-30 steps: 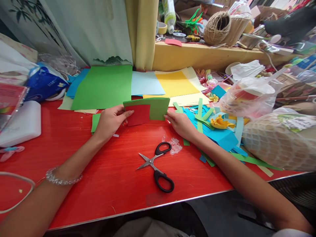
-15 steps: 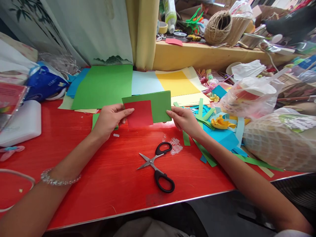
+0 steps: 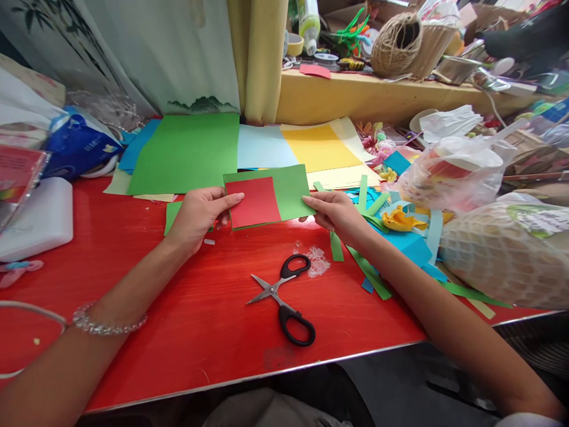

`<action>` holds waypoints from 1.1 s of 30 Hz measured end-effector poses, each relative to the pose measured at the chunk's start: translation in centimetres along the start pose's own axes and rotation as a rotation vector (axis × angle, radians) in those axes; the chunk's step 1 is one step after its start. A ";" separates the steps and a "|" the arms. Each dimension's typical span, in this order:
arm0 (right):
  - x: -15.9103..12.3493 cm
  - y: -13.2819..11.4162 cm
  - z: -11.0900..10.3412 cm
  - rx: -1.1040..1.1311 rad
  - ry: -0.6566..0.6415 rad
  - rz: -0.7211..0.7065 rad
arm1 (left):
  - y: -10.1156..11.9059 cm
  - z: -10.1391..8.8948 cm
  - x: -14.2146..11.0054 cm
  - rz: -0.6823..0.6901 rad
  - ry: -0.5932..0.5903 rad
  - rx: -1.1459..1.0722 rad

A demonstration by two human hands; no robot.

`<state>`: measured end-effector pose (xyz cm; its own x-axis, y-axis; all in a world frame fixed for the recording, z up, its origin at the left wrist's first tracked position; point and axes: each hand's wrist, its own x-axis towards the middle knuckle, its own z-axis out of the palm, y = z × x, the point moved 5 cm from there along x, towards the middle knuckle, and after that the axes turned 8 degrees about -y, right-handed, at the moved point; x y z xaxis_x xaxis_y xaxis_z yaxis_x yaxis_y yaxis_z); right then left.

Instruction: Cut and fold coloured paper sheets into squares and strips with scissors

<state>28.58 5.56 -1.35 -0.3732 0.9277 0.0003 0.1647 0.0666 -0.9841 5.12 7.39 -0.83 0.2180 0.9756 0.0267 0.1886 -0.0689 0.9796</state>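
Note:
Between my two hands a piece of green paper (image 3: 293, 188) is held up above the table, with a smaller red paper (image 3: 254, 203) lying against its left part. My left hand (image 3: 202, 214) pinches the left edges of both papers, thumb on the red one. At the right edge of the green paper, my right hand (image 3: 332, 209) pinches it between thumb and fingers. A pair of scissors (image 3: 272, 290) with black handles lies spread on the red table below the papers. Another small green paper (image 3: 172, 217) is partly hidden behind my left hand.
Large coloured sheets (image 3: 189, 154) lie along the back. To the right are green paper strips (image 3: 371, 276), blue scraps (image 3: 406, 249) and bulging plastic bags (image 3: 502, 249). A white container (image 3: 38, 219) stands at the left on the red table (image 3: 178, 332). Twine (image 3: 395, 44) sits on the ledge.
The red paper has moved up on the green paper, so a green margin now shows below its lower edge. Both hands have kept their pinch and shifted slightly right.

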 end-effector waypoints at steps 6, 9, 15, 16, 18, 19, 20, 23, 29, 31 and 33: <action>-0.3 -1.2 0.6 0.216 -0.087 -0.054 | 1.2 0.6 -0.8 0.030 0.071 -0.117; -0.9 -1.8 2.2 0.271 -0.207 -0.096 | 1.7 1.3 -1.4 0.036 0.092 -0.152; -2.0 -1.3 4.7 0.237 -0.105 -0.014 | 2.1 2.9 -2.7 0.068 0.076 -0.104; -2.0 -1.1 4.9 0.240 -0.088 0.007 | 2.1 3.0 -2.8 0.071 0.074 -0.095; -2.1 -0.9 4.9 0.247 -0.058 0.024 | 2.2 3.2 -2.9 0.074 0.072 -0.083; -2.1 -0.8 4.8 0.247 -0.050 0.025 | 2.2 3.2 -2.9 0.074 0.066 -0.086; -2.1 -0.8 4.7 0.246 -0.046 0.024 | 2.2 3.3 -2.9 0.073 0.056 -0.095; -2.0 -0.9 4.4 0.241 -0.037 0.009 | 2.2 3.5 -2.7 0.046 -0.005 -0.125; -2.0 -0.9 3.9 0.203 0.029 -0.009 | 2.2 4.3 -2.8 -0.011 -0.150 -0.117; -1.9 -0.9 3.9 0.194 0.028 -0.010 | 2.4 4.4 -2.9 -0.007 -0.156 -0.097; -1.9 -0.9 3.9 0.199 0.023 -0.011 | 2.5 4.3 -2.9 0.004 -0.131 -0.070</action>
<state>25.55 2.34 -1.13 -0.3523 0.9358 0.0134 -0.0239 0.0054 -0.9997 9.09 3.46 0.67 0.3428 0.9394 0.0083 0.1217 -0.0532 0.9911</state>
